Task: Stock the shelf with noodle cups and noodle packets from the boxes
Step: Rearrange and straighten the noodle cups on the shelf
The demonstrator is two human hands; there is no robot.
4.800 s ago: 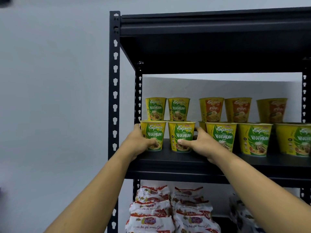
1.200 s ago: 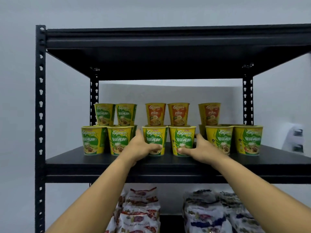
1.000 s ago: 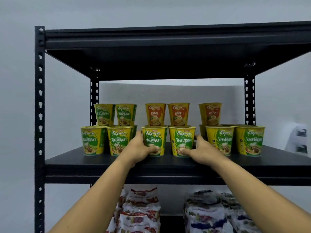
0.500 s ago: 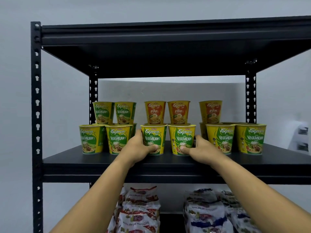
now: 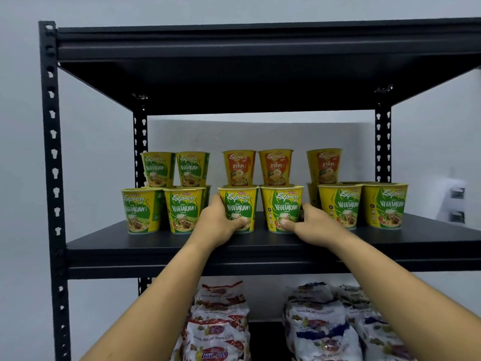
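Left hand (image 5: pixel 218 225): curled round the left middle cup (image 5: pixel 238 204), thumb across its front.
Right hand (image 5: pixel 312 225): curled round the right middle cup (image 5: pixel 282 204) likewise.
Both cups: stood upright mid-front on the shelf board (image 5: pixel 104 241), each nearest its own hand.
Shelf board: flat, black; bare strip before the row, stacked cups (image 5: pixel 239 168) behind.

Head camera faces the black shelf (image 5: pixel 130 246) straight on, close up.
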